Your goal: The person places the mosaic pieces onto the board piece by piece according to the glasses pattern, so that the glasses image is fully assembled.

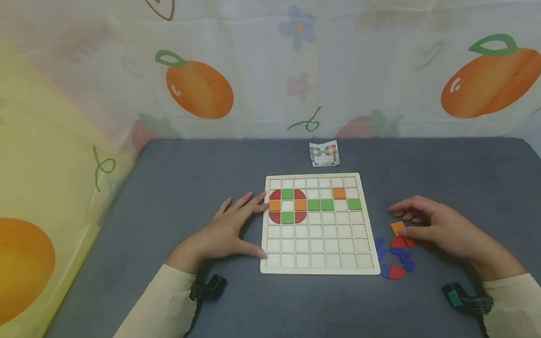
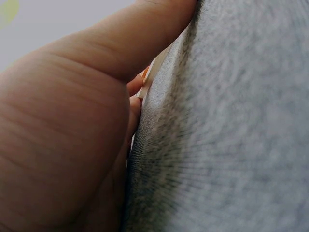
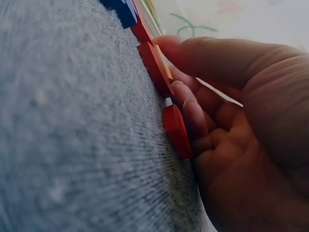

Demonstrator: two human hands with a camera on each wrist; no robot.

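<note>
“Fingers [image 1: 251, 210] of the left hand [image 1: 225, 232] lie straight and spread; we see them touching the board's left edge, gripping nothing.”

“And the board [image 1: 315, 271] itself?”

“Mid-table [image 1: 205, 179], partly filled. We judge it light and stiff, apt to slide if nudged, and best steadied by its rim. A card [image 1: 324, 156] lies just beyond.”

“Next, to the right?”

“Blue pieces [image 1: 380, 242] close to the board's right edge, then red pieces [image 1: 397, 272] among more blue. The orange tile [image 1: 397, 226] is at the far end of this group.”

“How should we take hold of it?”

“By two opposite edges; we expect it to be light, rigid and rather smooth, awkward to raise by its face.”

“And the right hand [image 1: 437, 228]?”

“Fingers bent, thumb at the tile, a narrow gap to the forefinger. Whether they pinch it, we cannot tell.”
</note>
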